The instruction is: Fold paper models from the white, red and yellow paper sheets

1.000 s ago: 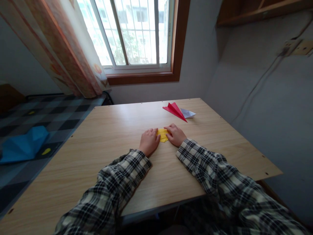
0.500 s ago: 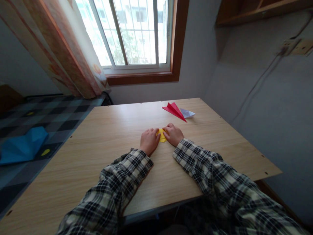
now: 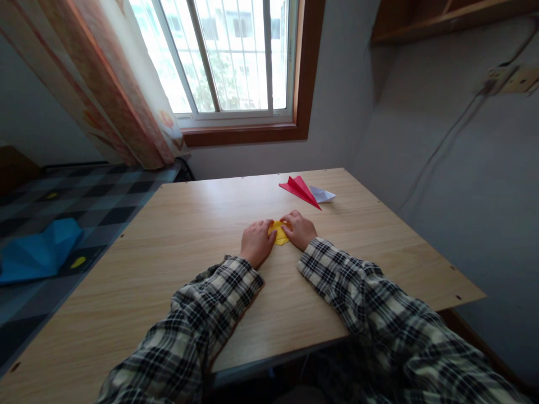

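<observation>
Over the last second the right hand (image 3: pixel 300 230) slid inward over the small folded yellow paper (image 3: pixel 279 232), narrowing the visible strip; both it and the left hand (image 3: pixel 257 243) pressed flat on it mid-table (image 3: pixel 177 247), suggesting creasing

Three folded papers (image 3: pixel 279 233) (perhaps planes), two hands (image 3: pixel 257 243), one table (image 3: pixel 177 235)

Surface (image 3: pixel 177 252): pale wood-grain laminate, smooth, faint sheen. Yellow paper (image 3: pixel 279 233): matt, creased. Red paper plane (image 3: pixel 301 188) and white paper plane (image 3: pixel 323 194): matt. Sleeves (image 3: pixel 210 303): woven plaid cloth.
</observation>
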Demonstrator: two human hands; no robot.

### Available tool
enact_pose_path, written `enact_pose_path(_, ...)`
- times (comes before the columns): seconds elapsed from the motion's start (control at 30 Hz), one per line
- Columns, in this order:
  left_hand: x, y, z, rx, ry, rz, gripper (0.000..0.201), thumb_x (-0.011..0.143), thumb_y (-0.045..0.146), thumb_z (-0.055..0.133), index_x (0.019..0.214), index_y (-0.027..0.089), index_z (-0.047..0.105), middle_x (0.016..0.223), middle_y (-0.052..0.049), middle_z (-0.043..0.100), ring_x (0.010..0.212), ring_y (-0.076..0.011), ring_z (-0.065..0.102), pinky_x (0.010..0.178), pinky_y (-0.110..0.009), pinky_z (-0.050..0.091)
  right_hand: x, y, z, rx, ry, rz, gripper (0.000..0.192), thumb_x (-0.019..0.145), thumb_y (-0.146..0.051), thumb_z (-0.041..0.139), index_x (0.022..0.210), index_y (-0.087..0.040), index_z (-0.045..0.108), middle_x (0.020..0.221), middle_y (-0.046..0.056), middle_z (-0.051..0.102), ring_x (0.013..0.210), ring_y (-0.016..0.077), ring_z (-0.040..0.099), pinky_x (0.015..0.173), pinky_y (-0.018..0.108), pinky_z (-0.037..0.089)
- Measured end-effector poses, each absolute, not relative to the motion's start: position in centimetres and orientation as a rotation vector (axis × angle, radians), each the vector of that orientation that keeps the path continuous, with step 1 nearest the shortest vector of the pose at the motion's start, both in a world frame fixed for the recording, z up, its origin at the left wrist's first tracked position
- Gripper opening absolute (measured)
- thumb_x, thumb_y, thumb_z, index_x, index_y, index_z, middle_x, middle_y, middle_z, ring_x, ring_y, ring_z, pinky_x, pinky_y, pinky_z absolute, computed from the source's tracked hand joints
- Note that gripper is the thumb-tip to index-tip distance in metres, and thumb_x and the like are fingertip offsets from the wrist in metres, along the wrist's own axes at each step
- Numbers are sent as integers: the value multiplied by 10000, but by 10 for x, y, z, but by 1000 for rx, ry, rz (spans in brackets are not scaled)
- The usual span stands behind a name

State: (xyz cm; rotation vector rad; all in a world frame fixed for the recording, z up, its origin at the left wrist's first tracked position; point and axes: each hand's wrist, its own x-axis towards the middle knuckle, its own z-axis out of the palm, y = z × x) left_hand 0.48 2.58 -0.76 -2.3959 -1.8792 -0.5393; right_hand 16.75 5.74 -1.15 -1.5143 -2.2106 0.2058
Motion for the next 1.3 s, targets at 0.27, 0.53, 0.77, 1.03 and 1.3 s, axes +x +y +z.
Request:
enact_pose_path(0.27, 5, 24, -7, -2396, -1874, -559, 277, 950, 321, 504, 1172, 188, 603, 1097, -73, 696, 1011, -231, 631, 890, -350, 456, 165, 59, -11, -1532, -2198, 198, 177, 929, -316, 539, 1035, -267, 672, 1108, 28, 621, 873, 171, 628, 700, 267, 453)
enact_pose_path(0.53, 6, 20, -4, -2371, -1808, -523, 205, 944, 275, 513, 1113, 195, 598, 1015, -54, 671, 949, -222, 612, 815, -335, 446, 170, 58, -11, -1469, -2223, 224, 174, 910, -218, 533, 1007, -241, 675, 1076, 29, 638, 896, 166, 614, 745, 258, 446)
enact_pose_path(0.77, 6, 16, 2, -2365, -1728, -433, 213, 972, 270, 458, 945, 192, 655, 960, -76, 618, 912, -224, 569, 762, -344, 440, 176, 57, -12, -1394, -2239, 265, 185, 879, -167, 555, 961, -219, 713, 1031, 33, 656, 918, 163, 611, 803, 252, 455)
enact_pose_path(1.03, 0, 13, 2, -2500, -1491, -477, 258, 968, 226, 460, 911, 191, 710, 1039, -100, 644, 1016, -250, 531, 907, -408, 458, 182, 59, -18, -1237, -2272, 309, 218, 877, -121, 559, 952, -184, 753, 1028, 53, 685, 939, 160, 630, 876, 258, 483)
enact_pose_path(1.3, -4, 12, -2, -2602, -1524, -451, 212, 954, 174, 478, 975, 164, 688, 1011, -96, 666, 993, -225, 569, 901, -346, 503, 182, 58, -19, -1157, -2357, 234, 233, 912, -148, 536, 984, -140, 757, 1029, 94, 703, 968, 180, 622, 926, 287, 466)
